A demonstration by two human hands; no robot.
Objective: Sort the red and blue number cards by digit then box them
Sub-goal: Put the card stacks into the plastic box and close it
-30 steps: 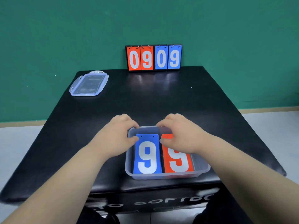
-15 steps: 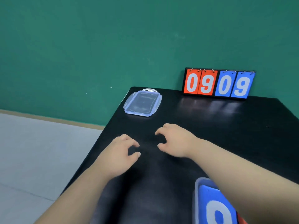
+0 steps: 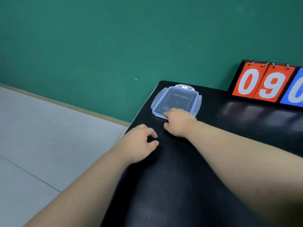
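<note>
Right hand (image 3: 179, 122) has reached the clear lid (image 3: 177, 99), grip seemingly slack on its rim; left hand (image 3: 139, 143) loose, empty.

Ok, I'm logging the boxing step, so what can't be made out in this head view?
- The card box lies outside the head view, so its contents cannot be checked.
- The scoreboard is cut off by the right edge across its blue cards.
- The right hand is at the lid; the hand's back hides its fingertips, so its grip cannot be told.

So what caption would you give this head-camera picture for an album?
Right hand at the near edge of a clear lid, left hand beside it over the black table, scoreboard behind.
</note>
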